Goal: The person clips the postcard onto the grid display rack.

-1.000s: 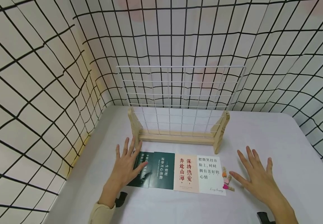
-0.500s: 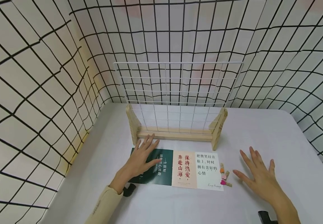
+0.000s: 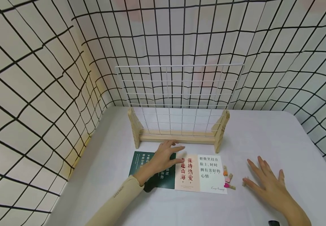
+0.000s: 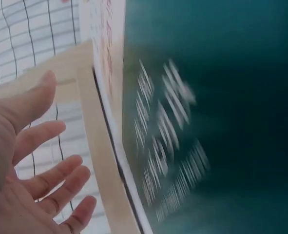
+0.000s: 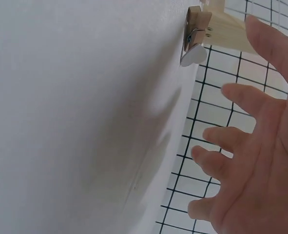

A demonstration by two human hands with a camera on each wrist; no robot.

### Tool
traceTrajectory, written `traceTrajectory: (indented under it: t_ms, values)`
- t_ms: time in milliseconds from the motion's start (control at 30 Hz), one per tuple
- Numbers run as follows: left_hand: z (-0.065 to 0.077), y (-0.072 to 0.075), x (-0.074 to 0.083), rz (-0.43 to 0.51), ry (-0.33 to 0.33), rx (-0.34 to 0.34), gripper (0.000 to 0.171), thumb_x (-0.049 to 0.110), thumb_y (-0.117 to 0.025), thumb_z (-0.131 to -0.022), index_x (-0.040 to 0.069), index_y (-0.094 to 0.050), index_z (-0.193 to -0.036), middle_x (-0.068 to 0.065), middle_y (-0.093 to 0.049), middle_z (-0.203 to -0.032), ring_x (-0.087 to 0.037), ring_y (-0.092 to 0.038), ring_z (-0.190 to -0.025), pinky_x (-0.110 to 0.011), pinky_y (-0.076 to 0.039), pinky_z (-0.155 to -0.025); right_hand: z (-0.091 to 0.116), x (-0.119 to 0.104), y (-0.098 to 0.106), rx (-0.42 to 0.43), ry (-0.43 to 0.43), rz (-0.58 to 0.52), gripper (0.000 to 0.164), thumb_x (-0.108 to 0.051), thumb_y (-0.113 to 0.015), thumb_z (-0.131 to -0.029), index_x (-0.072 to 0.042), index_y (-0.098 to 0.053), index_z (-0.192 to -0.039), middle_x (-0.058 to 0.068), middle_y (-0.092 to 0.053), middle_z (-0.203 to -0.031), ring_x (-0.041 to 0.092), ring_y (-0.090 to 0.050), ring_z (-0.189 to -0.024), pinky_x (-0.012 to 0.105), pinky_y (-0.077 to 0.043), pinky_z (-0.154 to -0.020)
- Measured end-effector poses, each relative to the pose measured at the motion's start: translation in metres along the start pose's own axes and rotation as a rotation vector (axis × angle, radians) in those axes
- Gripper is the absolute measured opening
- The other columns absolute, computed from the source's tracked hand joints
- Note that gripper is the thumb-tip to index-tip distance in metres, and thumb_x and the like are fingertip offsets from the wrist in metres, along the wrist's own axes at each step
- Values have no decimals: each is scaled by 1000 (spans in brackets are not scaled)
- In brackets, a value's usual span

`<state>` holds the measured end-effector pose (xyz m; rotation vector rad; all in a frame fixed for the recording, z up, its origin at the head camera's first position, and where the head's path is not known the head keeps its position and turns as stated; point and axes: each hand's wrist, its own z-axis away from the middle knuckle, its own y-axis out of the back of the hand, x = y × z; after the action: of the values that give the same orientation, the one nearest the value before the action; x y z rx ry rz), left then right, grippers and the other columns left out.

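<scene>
My left hand [image 3: 163, 157] is over the second dark green card [image 3: 167, 182] with fingers spread and loosely bent, thumb toward the peach card [image 3: 189, 179]. The left wrist view shows nothing between these fingers; the green card there is blurred. Left of that hand lies another dark green card [image 3: 137, 161], partly covered by the arm. A white card [image 3: 211, 175] with black writing ends the row on the right. My right hand [image 3: 273, 190] has its fingers spread and holds nothing. Near its thumb is a small wooden clip [image 5: 197, 29] with a white heart [image 5: 194, 56].
Behind the cards stands a white wire grid [image 3: 179, 66] on a wooden base [image 3: 177, 138]. Several small wooden clips [image 3: 228, 178] with coloured hearts lie beside the white card. Black-lined netting-patterned walls [image 3: 38, 94] surround the white table [image 3: 264, 131].
My left hand has moved right along the row, from the first green card to the second. The right hand has shifted slightly right and nearer, bringing a small clip into sight by its thumb.
</scene>
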<state>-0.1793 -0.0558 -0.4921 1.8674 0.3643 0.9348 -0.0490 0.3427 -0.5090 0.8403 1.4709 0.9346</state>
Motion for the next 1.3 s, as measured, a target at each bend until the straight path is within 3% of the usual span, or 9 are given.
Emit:
traceTrajectory:
  t_ms: [200, 400, 567, 800, 1200, 1300]
  values:
    - [-22, -18, 14, 44, 32, -39, 46, 30, -83, -89, 15, -72, -131, -10, -61, -125, -22, -52, -109, -38, -43, -95, 5, 5, 1, -57, -4, -43, 75, -45, -64, -101, -16, -33, -163, 31, -10, -170, 58, -11, -154, 81, 20, -111]
    - [-39, -34, 18, 143, 128, -64, 41, 27, -86, -86, 16, -76, -125, -8, -61, -122, -19, -52, -107, -29, -40, -92, 8, 9, 0, -97, -8, -119, 69, -43, -67, -100, -12, -44, -157, 34, -14, -168, 60, -9, -153, 77, 25, -110]
    - [-51, -39, 21, 154, 154, -40, 37, 29, -89, -83, 18, -80, -117, -7, -62, -120, -14, -50, -97, -21, -38, -82, 10, 15, -2, -109, -2, -166, 63, -38, -68, -100, -8, -51, -151, 37, -19, -165, 61, -7, -152, 77, 26, -110]
    - [-61, -44, 25, 183, 206, -82, 36, 28, -92, -79, 19, -81, -113, -4, -61, -113, -10, -46, -88, -19, -36, -76, 12, 24, -4, -74, 43, -190, 57, -32, -71, -98, -8, -56, -147, 36, -22, -165, 59, -5, -154, 77, 25, -110]
    - [-67, -53, 29, 117, 210, -122, 40, 32, -97, -71, 19, -80, -105, -4, -62, -116, -11, -50, -92, -22, -41, -82, 11, 28, -14, 67, 131, -239, 44, -18, -78, -91, -16, -70, -134, 36, -34, -159, 61, -15, -151, 83, 18, -109]
    - [-69, -55, 31, 112, 215, -120, 37, 33, -97, -71, 19, -80, -102, -5, -63, -123, -13, -54, -101, -25, -44, -89, 11, 30, -14, 91, 138, -246, 45, -15, -80, -89, -18, -71, -133, 36, -35, -158, 60, -15, -152, 81, 18, -110]
